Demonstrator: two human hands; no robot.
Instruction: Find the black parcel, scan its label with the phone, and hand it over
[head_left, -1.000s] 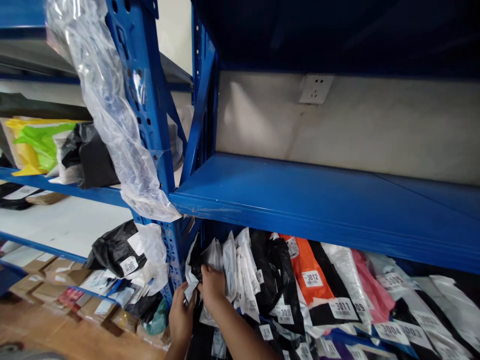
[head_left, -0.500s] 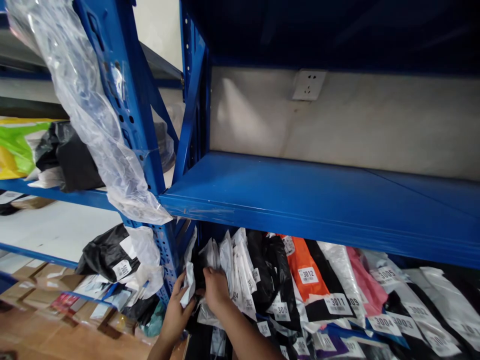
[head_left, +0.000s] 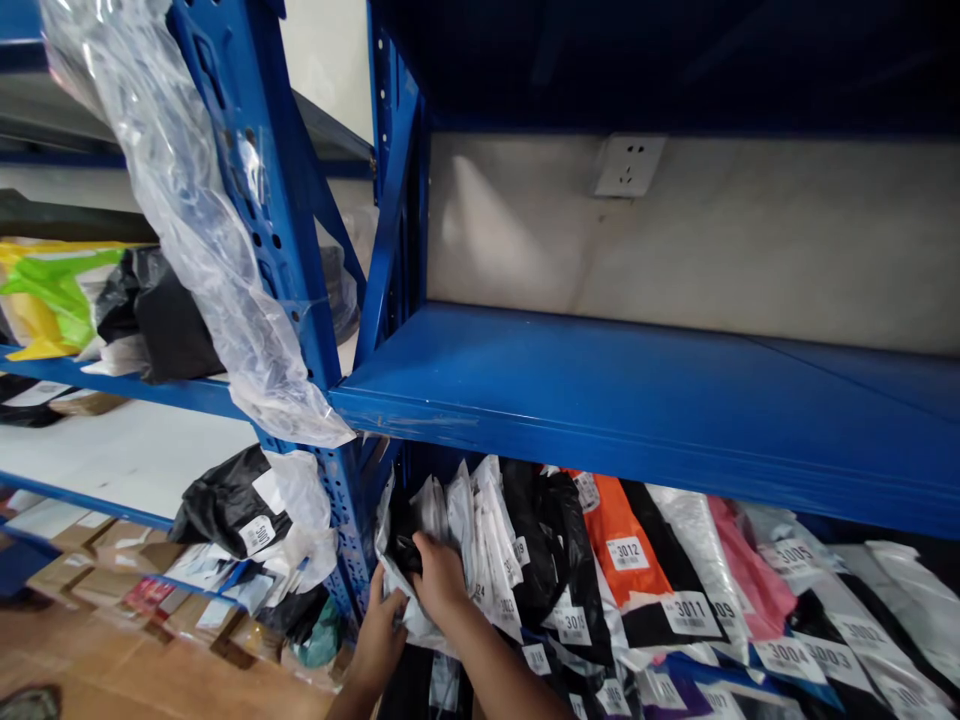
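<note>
At the left end of the lower shelf, my left hand point(head_left: 381, 628) is closed on the edge of a white plastic mailing bag point(head_left: 403, 588), thumb and fingers pinching it. Close beside it, my right hand point(head_left: 439, 580) has its fingers curled against a dark mailing bag point(head_left: 405, 552), just behind the white one; the fingertips are partly hidden. Grey-white mailing bags point(head_left: 459, 505) stand upright in a row to the right of my right hand. Black bags point(head_left: 521, 530) follow them, then an orange bag point(head_left: 622, 525) labelled 3012.
A blue shelf board point(head_left: 570, 370) runs above the packed row. The blue upright point(head_left: 300, 250), with clear plastic film point(head_left: 217, 240) hanging on it, stands left of my hands. Farther left, a neighbouring rack holds a black bag point(head_left: 225, 500) above cartons point(head_left: 124, 555).
The white bag has been pulled wider open from the row and leans toward me. My left hand has moved slightly lower on it; my right hand stays close by. The view has shifted slightly left.
</note>
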